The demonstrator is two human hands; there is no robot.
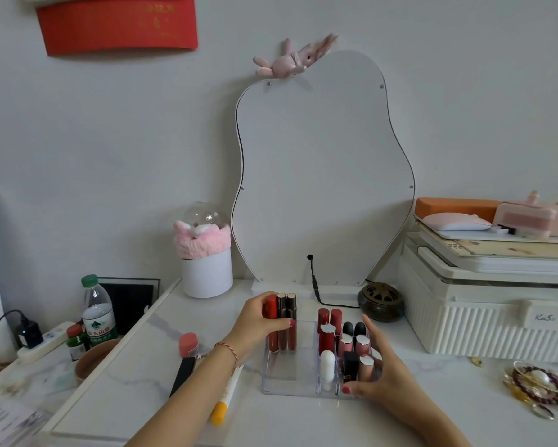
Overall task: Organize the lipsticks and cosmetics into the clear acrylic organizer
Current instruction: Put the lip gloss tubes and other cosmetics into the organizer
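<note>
The clear acrylic organizer (289, 380) stands on the white marble table in front of me. Three tall lip gloss tubes (282, 321) stand upright at the back of its left compartment, and my left hand (258, 324) wraps around them. Several lipsticks (331, 324) fill the small slots on the right side, with a white tube (327, 366) at the front. My right hand (377, 375) cups the organizer's front right corner, fingers against a black lipstick (350, 366) and a pink one (366, 366). Left of the organizer lie a pink-capped black tube (185, 359) and a white tube with a yellow cap (226, 398).
A wavy mirror (323, 175) leans on the wall behind, its black cable (316, 291) trailing on the table. A brass burner (381, 301), white storage box (484, 311), jewellery (535, 387), white vase (206, 272), water bottle (98, 311) and brown bowl (90, 359) surround the work area.
</note>
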